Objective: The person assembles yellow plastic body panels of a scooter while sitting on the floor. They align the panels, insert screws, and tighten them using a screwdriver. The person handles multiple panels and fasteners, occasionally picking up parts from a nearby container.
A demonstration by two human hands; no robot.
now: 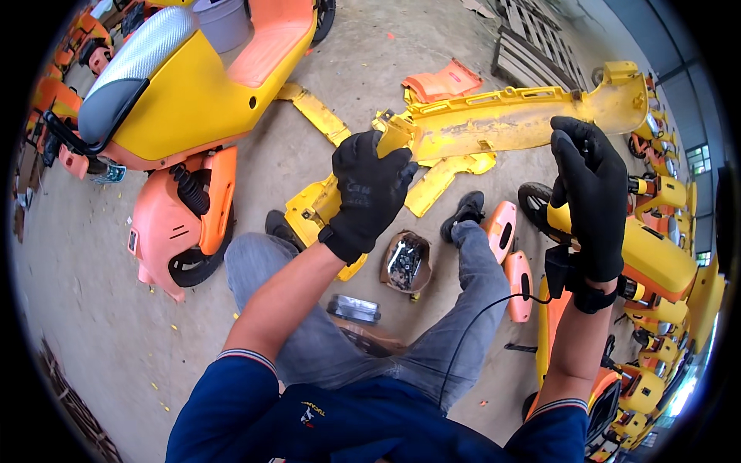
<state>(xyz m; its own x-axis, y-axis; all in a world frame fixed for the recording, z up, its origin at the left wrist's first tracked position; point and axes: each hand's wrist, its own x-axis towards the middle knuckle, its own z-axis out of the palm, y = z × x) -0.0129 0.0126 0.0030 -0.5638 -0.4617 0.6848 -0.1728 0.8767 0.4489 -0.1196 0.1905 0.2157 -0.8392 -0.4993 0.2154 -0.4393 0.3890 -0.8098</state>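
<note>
A long yellow plastic scooter panel (502,123), scuffed and dirty on its inner face, is held up in front of me. My left hand (369,185), in a black glove, is closed around its left end. Close to the panel's right part is my right hand (593,185), also black-gloved, its fingers bent together in a pinch. Whatever may be between those fingertips is too small and dark to name. Below the held panel, more yellow panels (444,179) and an orange panel (444,81) lie on the floor.
Between my feet stands a box of small hardware (407,262), with a metallic tray (354,309) nearer me. A yellow and orange scooter (185,92) is at left; several others line the right. Two pink-orange covers (519,285) lie beside my right leg. A wooden pallet (536,50) is farther off.
</note>
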